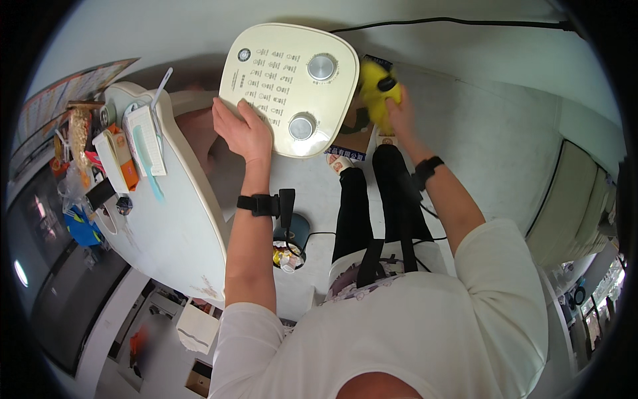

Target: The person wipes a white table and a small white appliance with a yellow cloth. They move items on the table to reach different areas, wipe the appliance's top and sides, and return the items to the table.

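Note:
A cream countertop appliance (244, 134), seemingly an air fryer, shows its top panel with two silver knobs and rows of printed food icons. At its lower left corner is my left hand (245, 128), the thumb on the panel and the fingers along the side edge, holding it. My right hand (400, 112) grips a bright yellow item (377, 95) with a black oval part, just right of the appliance. That item is motion-blurred, so its exact kind cannot be told. Black straps circle both of my wrists.
A white table (189, 234) on the left bears an orange-and-white carton (115, 154), a white basket-like tray (144, 142) and bags. Beneath the appliance is a cardboard box (360, 134). A trash bin (289, 254) stands by my legs. A black cable (438, 20) runs along the wall.

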Demonstrator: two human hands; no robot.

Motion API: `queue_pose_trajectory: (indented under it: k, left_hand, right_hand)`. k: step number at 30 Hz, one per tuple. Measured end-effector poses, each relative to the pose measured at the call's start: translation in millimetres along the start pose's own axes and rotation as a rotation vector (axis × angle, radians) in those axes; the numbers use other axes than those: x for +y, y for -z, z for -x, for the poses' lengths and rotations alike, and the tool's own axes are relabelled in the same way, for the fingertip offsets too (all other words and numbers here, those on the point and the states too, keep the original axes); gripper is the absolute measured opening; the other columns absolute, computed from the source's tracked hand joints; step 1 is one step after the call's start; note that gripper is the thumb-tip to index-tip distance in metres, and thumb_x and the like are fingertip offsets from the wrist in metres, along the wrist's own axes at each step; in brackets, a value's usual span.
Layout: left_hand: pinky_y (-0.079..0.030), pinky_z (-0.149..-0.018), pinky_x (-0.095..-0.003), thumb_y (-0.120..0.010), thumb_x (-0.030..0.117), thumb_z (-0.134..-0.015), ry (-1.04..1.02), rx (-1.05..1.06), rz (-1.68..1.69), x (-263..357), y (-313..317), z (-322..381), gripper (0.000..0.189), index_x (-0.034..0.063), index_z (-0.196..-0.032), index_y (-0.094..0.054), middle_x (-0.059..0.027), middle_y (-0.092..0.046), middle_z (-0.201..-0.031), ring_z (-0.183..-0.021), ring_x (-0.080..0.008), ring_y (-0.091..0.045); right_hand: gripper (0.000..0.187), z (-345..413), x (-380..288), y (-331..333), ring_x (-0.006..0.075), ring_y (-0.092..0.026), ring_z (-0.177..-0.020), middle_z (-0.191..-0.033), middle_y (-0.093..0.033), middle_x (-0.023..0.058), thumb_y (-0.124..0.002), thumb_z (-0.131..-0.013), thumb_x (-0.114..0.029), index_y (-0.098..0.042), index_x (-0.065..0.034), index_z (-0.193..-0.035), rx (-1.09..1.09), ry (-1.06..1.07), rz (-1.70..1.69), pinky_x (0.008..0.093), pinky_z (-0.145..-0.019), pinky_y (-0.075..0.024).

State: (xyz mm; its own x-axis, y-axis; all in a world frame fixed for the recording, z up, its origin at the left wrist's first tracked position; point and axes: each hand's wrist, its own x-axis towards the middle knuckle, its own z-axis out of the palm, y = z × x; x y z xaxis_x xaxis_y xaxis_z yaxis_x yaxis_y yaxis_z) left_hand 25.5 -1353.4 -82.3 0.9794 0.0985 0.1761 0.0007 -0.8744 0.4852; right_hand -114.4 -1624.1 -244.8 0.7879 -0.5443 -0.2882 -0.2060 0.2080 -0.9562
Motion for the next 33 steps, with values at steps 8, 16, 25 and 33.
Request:
queue_pose_trajectory:
  k: [8, 16, 25, 33]
  left_hand:
    - [-0.039, -0.108, -0.0503, -0.050, 0.035, -0.101, -0.013, 0.001, -0.014, -1, 0, -2, 0.063, -0.0044, -0.149, -0.036, -0.0239, -0.041, -0.149, -0.137, -0.0404, -0.037]
    - [-0.037, -0.109, -0.0508, -0.052, 0.035, -0.100, 0.020, 0.005, 0.044, 2, 1, -1, 0.063, -0.0046, -0.148, -0.037, -0.0247, -0.042, -0.148, -0.136, -0.0419, -0.037]
    - [-0.036, -0.110, -0.0517, -0.054, 0.032, -0.098, -0.075, 0.087, 0.030, -9, -7, 0, 0.064, -0.0080, -0.146, -0.038, -0.0269, -0.044, -0.146, -0.134, -0.0444, -0.040]
    - [-0.029, -0.116, -0.0480, -0.066, 0.027, -0.092, 0.021, 0.058, 0.411, -25, 27, 2, 0.070, -0.0013, -0.150, -0.037, -0.0242, -0.036, -0.154, -0.142, -0.0401, -0.033]
  right_hand:
    - [0.047, 120, 72, -60, 0.0352, -0.058, -0.120, -0.127, -0.064, 0.0146, -0.055, -0.084, -0.003, -0.063, -0.0135, -0.130, -1.252, 0.121, 0.709, 0.0415, -0.104, -0.0443]
    - [0.049, 69, 31, -6, 0.0413, -0.066, -0.093, -0.105, -0.069, 0.0197, -0.064, -0.082, -0.011, -0.060, -0.0081, -0.131, -0.397, 0.284, 0.737, 0.0451, -0.084, -0.0546]
    - [0.056, 94, -22, -48, 0.0346, -0.062, -0.117, -0.124, -0.066, 0.0205, -0.066, -0.084, -0.020, -0.056, -0.0071, -0.137, -1.234, -0.263, 0.659, 0.0399, -0.099, -0.0489]
    - [0.059, 102, -222, -95, 0.0231, -0.061, -0.112, -0.124, -0.060, 0.0107, -0.067, -0.083, -0.009, -0.048, -0.0071, -0.139, -1.296, -0.043, 0.304, 0.0335, -0.098, -0.0462]
